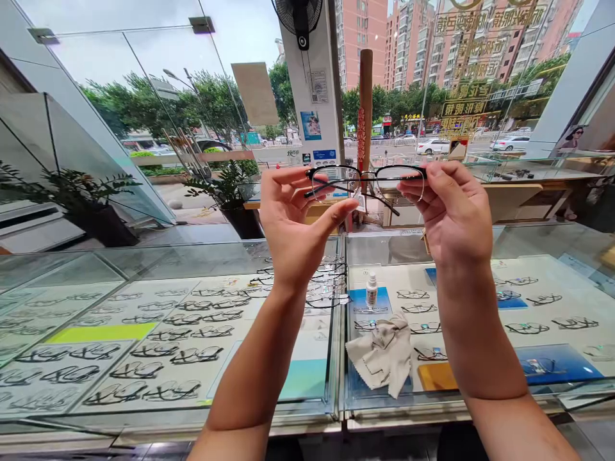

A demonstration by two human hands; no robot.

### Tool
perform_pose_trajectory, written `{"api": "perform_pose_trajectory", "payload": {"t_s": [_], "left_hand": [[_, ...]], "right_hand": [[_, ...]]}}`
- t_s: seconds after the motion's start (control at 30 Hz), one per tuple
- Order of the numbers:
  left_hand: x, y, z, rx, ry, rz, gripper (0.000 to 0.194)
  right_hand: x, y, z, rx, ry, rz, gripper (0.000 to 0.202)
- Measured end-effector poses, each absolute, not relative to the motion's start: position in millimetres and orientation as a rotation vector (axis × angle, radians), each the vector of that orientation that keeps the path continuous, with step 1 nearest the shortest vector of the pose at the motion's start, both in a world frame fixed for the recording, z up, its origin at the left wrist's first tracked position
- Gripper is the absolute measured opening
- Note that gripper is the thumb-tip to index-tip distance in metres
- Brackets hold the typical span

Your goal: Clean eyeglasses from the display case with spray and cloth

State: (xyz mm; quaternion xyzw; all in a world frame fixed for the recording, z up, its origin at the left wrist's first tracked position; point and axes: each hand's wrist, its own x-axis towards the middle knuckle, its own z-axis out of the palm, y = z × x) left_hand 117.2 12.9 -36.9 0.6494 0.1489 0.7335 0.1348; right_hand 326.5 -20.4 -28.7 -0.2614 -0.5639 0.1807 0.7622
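I hold a pair of black-rimmed glasses (368, 180) up at eye level, lenses facing me, above a glass display counter (336, 410). My left hand (294, 224) grips the frame's left end, its thumb stretched under the left lens. My right hand (451, 211) pinches the right end of the frame between fingers and thumb. One temple arm hangs folded behind the lenses. On the counter below lie a crumpled grey cleaning cloth (382, 355) and a small white spray bottle (371, 289).
Several rows of glasses frames (158, 333) lie inside the counter under the glass, on both sides. Potted plants (225, 186) stand by the shop window behind. A wooden post (365, 96) and a wall fan (300, 16) are straight ahead.
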Motion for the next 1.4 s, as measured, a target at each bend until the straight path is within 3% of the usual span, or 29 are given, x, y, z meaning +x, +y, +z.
{"api": "perform_pose_trajectory", "payload": {"t_s": [0.7, 1.0, 1.4], "left_hand": [[118.2, 44.0, -44.8, 1.575, 0.32, 1.858, 0.075], [122.5, 31.9, -41.2, 1.36, 0.355, 1.219, 0.063], [130.4, 11.4, -48.9, 1.194, 0.437, 0.823, 0.075]], "right_hand": [[318.6, -30.0, -28.2, -0.572, -1.272, 0.374, 0.04], [301.8, -25.2, -32.9, -0.533, -1.468, 0.17, 0.023], [297.9, -32.5, -36.7, -0.439, -1.478, 0.21, 0.013]]}}
